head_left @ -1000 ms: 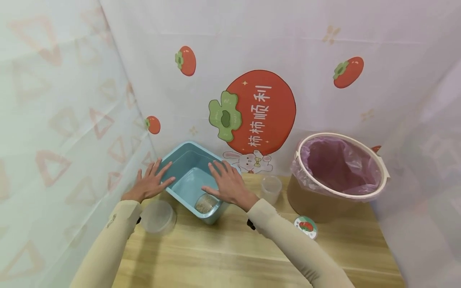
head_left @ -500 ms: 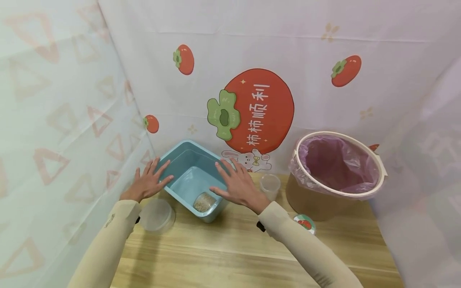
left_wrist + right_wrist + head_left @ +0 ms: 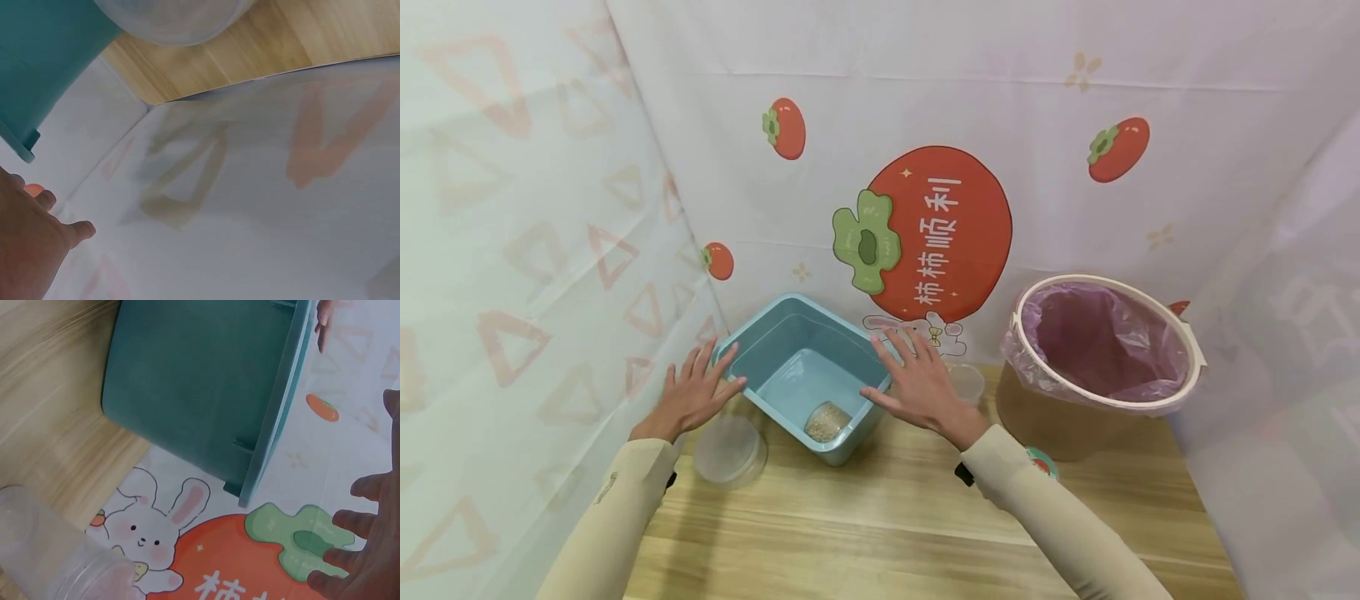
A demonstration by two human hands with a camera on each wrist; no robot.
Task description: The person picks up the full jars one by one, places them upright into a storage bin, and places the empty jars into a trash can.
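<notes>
A blue plastic basin [image 3: 808, 371] sits in the back left corner of the table. Inside it, at the near corner, lies a small clear jar of pale grains [image 3: 827, 422]. My left hand [image 3: 688, 396] hovers by the basin's left rim with fingers spread, holding nothing. In the left wrist view a gap shows between that hand and the rim [image 3: 19, 145]. Over on the right side, my right hand [image 3: 925, 390] is likewise spread and bare; the right wrist view shows it apart from the basin [image 3: 194, 381].
A clear round tub [image 3: 727, 452] stands left of the basin. To its right is a clear cup [image 3: 967, 383], partly behind my right hand. A bin [image 3: 1052, 421] with a purple liner stands farther right. A round label [image 3: 1042, 463] is mostly hidden by my right sleeve.
My hands have moved apart: the right one to the right, the left one slightly to the left. My right arm now covers more of the cup and label. The basin and jar stay put.
</notes>
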